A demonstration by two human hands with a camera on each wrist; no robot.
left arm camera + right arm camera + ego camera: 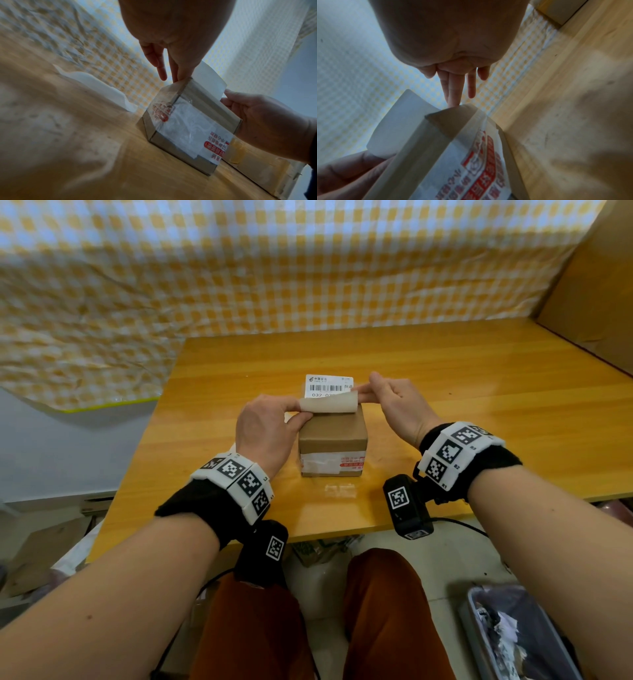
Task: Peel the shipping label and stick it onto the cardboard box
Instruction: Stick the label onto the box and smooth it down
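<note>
A small cardboard box (pixel 331 440) with white and red tape on its near side stands in the middle of the wooden table (pixel 479 392). The shipping label (pixel 328 387) hangs over the box's far top edge, barcode side facing me. Its pale lower part curls toward me. My left hand (pixel 298 409) pinches the label's left end, and my right hand (pixel 362 396) pinches its right end. In the left wrist view the label (pixel 208 79) stands above the box (pixel 188 121). In the right wrist view my fingers (pixel 453 94) reach the box's top corner (pixel 453 121).
A yellow checked cloth (pixel 239 268) covers the wall behind. A big cardboard panel (pixel 589 285) leans at the right. A white sheet (pixel 102 86) lies on the table beyond the box. A grey bin (pixel 513 642) sits on the floor at my right.
</note>
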